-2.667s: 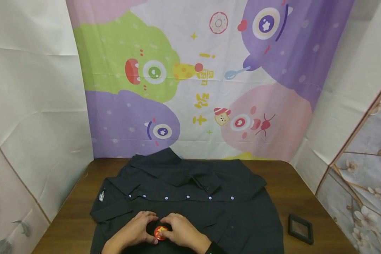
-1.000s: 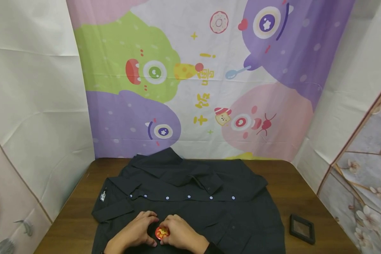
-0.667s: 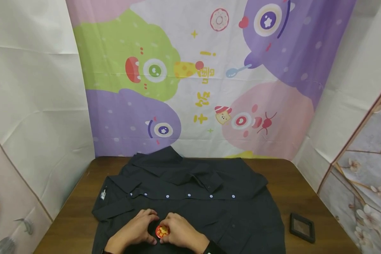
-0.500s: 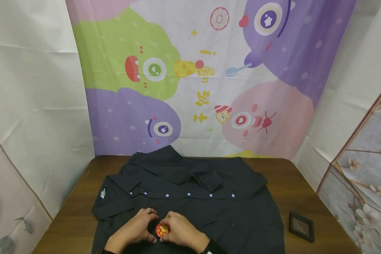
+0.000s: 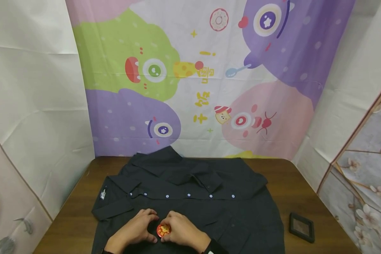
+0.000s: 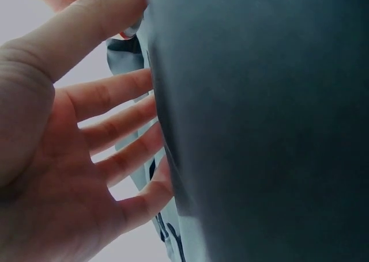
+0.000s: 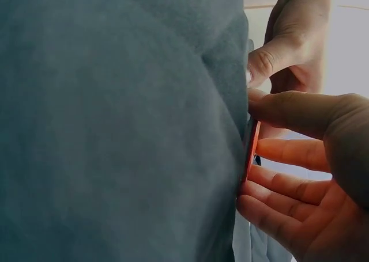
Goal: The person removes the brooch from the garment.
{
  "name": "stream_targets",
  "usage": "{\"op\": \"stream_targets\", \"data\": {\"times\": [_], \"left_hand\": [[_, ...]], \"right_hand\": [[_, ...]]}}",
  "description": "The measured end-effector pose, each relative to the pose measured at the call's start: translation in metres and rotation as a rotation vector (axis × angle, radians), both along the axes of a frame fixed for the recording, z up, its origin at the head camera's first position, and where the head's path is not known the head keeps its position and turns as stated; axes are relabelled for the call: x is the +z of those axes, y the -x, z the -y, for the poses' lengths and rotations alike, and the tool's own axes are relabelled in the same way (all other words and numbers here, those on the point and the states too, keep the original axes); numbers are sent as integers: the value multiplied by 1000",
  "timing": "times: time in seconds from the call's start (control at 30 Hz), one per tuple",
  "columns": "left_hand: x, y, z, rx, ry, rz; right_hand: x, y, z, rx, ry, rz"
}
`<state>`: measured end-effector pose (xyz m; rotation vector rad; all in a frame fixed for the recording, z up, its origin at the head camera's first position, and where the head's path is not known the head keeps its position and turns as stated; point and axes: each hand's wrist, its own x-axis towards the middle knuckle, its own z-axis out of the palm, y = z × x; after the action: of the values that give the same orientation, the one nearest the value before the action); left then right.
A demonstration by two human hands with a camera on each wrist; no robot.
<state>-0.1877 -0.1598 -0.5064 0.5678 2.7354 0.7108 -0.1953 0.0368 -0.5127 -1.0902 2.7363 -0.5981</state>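
Note:
A round red badge with a yellow picture lies against the front of a black shirt, near the table's front. My right hand pinches the badge at its right side, index finger at the top edge and thumb at the lower edge. In the right wrist view the badge's thin red rim stands edge-on between thumb and fingers. Left of the badge, my left hand rests its fingertips on the shirt, thumb spread wide from the fingers. The left wrist view shows that palm holding nothing. The badge's back is hidden.
The shirt is spread over a brown wooden table, its row of pale buttons running across. A small black frame lies at the right. Behind the table hangs a cartoon-printed cloth.
My right thumb has moved from the badge's face to its lower edge, and the fingers now pinch it. The badge has shifted slightly right. My left hand stays nearly still.

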Motion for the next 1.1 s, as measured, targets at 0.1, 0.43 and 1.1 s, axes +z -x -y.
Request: {"op": "stream_targets", "data": {"times": [0.1,0.43,1.1], "left_hand": [[0,0,0,-5,0,-8],[3,1,-2,11,3,29],[1,-1,-1,15,-1,17]], "right_hand": [[2,1,-1,-2,5,3],[6,0,-2,-30,10,28],[11,5,-8,-12,-6,37]]}}
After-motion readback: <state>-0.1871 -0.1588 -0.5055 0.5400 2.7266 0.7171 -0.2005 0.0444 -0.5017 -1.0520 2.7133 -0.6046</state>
